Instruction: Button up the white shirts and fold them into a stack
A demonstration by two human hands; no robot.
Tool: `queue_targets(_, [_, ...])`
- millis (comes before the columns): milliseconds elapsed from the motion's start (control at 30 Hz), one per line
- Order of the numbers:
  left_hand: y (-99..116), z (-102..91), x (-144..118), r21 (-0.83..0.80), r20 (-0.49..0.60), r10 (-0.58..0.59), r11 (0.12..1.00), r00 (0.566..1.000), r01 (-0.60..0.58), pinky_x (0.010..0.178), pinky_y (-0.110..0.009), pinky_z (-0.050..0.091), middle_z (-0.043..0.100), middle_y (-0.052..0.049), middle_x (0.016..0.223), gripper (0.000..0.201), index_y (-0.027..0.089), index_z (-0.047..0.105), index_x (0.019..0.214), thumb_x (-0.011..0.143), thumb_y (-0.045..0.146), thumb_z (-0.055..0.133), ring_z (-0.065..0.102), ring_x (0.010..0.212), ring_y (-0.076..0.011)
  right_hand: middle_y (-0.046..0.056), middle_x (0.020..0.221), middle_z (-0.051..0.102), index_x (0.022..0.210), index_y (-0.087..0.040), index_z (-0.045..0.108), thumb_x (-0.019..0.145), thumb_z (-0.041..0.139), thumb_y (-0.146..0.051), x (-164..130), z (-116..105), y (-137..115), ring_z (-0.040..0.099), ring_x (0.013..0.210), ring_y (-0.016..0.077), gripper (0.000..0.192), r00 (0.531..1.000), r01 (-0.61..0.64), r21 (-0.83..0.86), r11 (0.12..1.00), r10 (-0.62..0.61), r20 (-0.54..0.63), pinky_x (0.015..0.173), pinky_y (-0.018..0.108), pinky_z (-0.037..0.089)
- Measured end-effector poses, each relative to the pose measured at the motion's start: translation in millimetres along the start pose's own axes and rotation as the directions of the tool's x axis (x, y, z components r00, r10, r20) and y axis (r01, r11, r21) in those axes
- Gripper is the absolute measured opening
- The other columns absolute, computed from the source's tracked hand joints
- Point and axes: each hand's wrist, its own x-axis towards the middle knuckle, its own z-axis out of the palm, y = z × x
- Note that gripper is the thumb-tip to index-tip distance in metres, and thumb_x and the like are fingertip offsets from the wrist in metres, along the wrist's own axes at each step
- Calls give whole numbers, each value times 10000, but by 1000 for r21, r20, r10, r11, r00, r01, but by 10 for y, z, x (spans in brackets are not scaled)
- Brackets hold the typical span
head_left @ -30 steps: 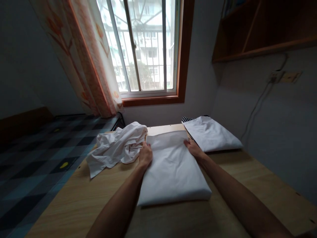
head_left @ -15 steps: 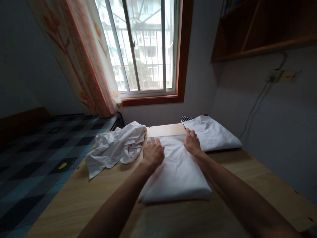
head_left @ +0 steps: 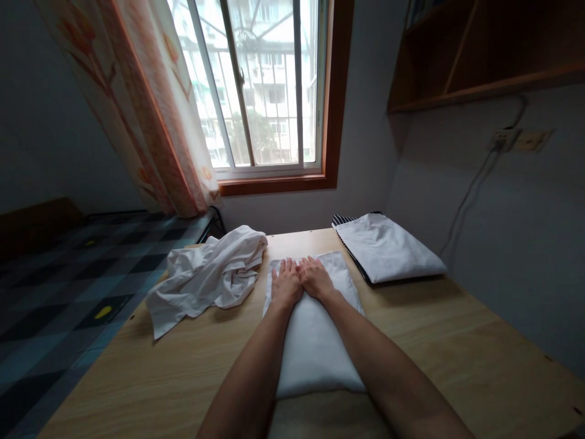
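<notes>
**Both hands flat on folded white cloth**

Far left, on the desk: a crumpled white cloth, dropped in a loose heap, likely not folded yet. In the middle: a folded white cloth, lying flat. On its far end, left hand and right hand, side by side and touching. No grip at all; fingers open, palms down, gripping nothing, probably pressing the fold smooth. To the right: a neat folded pile, put aside, well apart from the hands.
</notes>
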Motion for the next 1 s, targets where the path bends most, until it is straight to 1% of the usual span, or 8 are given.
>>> queue_targets(133, [-79, 30, 80, -8, -16, -11, 1000, 1000, 11, 1143, -530, 199, 282, -110, 1551, 551, 135, 374, 1454, 961, 349, 254, 215, 1439, -276, 166, 1524, 317, 1448, -61, 368, 981, 286, -446, -97, -158, 343, 228, 1435, 256, 611, 994, -70, -251, 965, 89, 64, 1166, 430, 85])
queue_targets(267, [-113, 26, 127, -12, -13, -40, 999, 999, 40, 1155, -501, 182, 265, -128, 1554, 589, 112, 358, 1461, 958, 402, 262, 221, 1437, -281, 141, 1576, 171, 1505, -49, 218, 966, 280, -512, -250, -356, 571, 136, 1460, 252, 713, 975, -195, -314, 929, 219, 43, 1169, 448, 77])
queue_targets(433, [-103, 37, 133, 15, -18, -49, 999, 999, 49, 1161, -500, 168, 243, -125, 1561, 597, 113, 347, 1470, 957, 405, 259, 207, 1442, -287, 241, 1535, 233, 1456, 50, 292, 943, 397, -376, -310, -536, 356, 187, 1442, 307, 675, 970, -195, -425, 884, 239, 52, 1163, 397, 100])
queue_targets(567, [-106, 32, 123, 38, -16, -32, 999, 999, 33, 1156, -501, 186, 249, -119, 1559, 583, 98, 341, 1472, 963, 366, 248, 220, 1438, -285, 219, 1536, 256, 1458, 28, 303, 959, 331, -324, -292, -386, 16, 216, 1434, 294, 612, 996, -74, -321, 944, 89, 32, 1155, 388, 145])
queue_targets(633, [-119, 20, 118, 45, -10, -32, 998, 999, 33, 1154, -492, 198, 249, -113, 1559, 574, 94, 333, 1476, 967, 340, 235, 229, 1436, -277, 192, 1544, 254, 1470, 2, 295, 973, 287, -373, -327, -282, -28, 214, 1438, 275, 622, 994, -66, -266, 962, 86, 62, 1159, 397, 140])
queue_targets(733, [-154, 4, 121, 41, -10, -47, 998, 999, 47, 1153, -474, 205, 249, -123, 1558, 579, 96, 333, 1475, 966, 359, 246, 240, 1432, -274, 169, 1558, 217, 1488, -15, 259, 965, 277, -487, -440, -247, 101, 177, 1452, 259, 705, 988, -102, -248, 963, 127, 86, 1170, 411, 100])
queue_targets(833, [-191, -4, 146, 17, -15, -69, 997, 997, 69, 1155, -469, 197, 258, -140, 1552, 602, 98, 338, 1471, 961, 411, 271, 241, 1432, -279, 160, 1566, 193, 1494, -14, 239, 940, 301, -565, -598, -363, 328, 156, 1457, 257, 783, 982, -133, -260, 957, 163, 98, 1177, 409, 70])
queue_targets(1000, [-186, -70, 141, -54, -83, -75, 996, 994, 71, 1143, -468, 222, 341, -193, 1507, 592, 49, 393, 1423, 951, 402, 343, 280, 1412, -302, 212, 1543, 236, 1456, 35, 303, 903, 416, -513, -921, -547, 568, 169, 1452, 278, 787, 986, -141, -168, 976, 154, 63, 1183, 400, 71])
